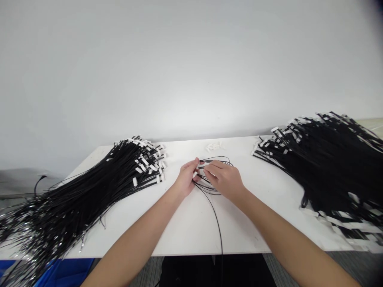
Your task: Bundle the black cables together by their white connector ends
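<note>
Head view. The person's two bare hands meet at the middle of the white surface [191, 235], close together over a thin black cable [216, 175].

Left hand [188, 178]: its fingers are curled nearly closed, thumb and fingertips pinching the left edge of the cable's loops. Judged purpose: to pin the turns together so they do not spring apart.

Right hand [225, 180]: its fingers are bent over the loops from the right, closed lightly on the strands, with the index finger reaching toward the left hand. Exact contact under the palm is hidden.

The cable lies in several loose oval turns between and behind the hands, resting on or just above the surface. One free length [218, 223] runs from the coil toward the near edge and drops out of sight below it. The strand is slender, glossy and uniformly black.

Left pile of black strips [89, 191]: a large fan of long cables with white tags at the far ends, spilling over the surface's left edge above a blue bin [64, 273]. Right pile of black strips [326, 159]: similar, denser, also white-tagged. Both sit well apart from the hands, presumably within reach on either side.

A few small white pieces [214, 147] lie beyond the coil. A plain pale wall [191, 59] stands behind.
</note>
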The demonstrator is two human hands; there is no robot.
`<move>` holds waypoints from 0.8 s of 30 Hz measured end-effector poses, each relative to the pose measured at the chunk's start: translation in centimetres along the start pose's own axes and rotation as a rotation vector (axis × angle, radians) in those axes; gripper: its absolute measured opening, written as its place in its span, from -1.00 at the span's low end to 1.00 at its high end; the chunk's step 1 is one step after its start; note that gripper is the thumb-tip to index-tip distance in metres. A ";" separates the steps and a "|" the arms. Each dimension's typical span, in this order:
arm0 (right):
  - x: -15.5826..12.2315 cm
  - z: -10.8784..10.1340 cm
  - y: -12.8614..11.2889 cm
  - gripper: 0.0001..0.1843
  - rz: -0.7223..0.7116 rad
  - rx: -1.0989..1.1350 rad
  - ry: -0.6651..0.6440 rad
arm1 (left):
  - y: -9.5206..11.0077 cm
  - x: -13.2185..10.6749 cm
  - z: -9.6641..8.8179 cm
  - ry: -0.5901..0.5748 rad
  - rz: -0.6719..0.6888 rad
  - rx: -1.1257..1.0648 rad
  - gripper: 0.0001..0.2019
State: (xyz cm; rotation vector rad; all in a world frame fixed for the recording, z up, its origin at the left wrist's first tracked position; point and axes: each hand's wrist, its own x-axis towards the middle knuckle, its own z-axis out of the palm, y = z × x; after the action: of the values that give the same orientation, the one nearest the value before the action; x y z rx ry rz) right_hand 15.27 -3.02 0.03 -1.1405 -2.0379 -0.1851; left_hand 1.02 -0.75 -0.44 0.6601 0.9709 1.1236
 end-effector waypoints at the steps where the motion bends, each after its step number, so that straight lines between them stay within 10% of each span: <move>1: 0.0 0.1 0.0 -0.76 -0.002 0.000 0.001 | 0.0 0.0 0.0 -0.005 0.001 0.000 -0.61; 24: 0.1 0.0 0.0 -0.76 0.010 0.010 -0.038 | -0.1 0.4 -0.3 -0.035 -0.020 -0.030 -0.63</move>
State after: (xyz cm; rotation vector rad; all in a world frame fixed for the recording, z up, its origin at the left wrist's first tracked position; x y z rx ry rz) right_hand 15.27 -2.95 0.06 -1.1560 -2.0643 -0.1493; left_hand 0.87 -0.43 -0.81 0.6420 0.9272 1.1034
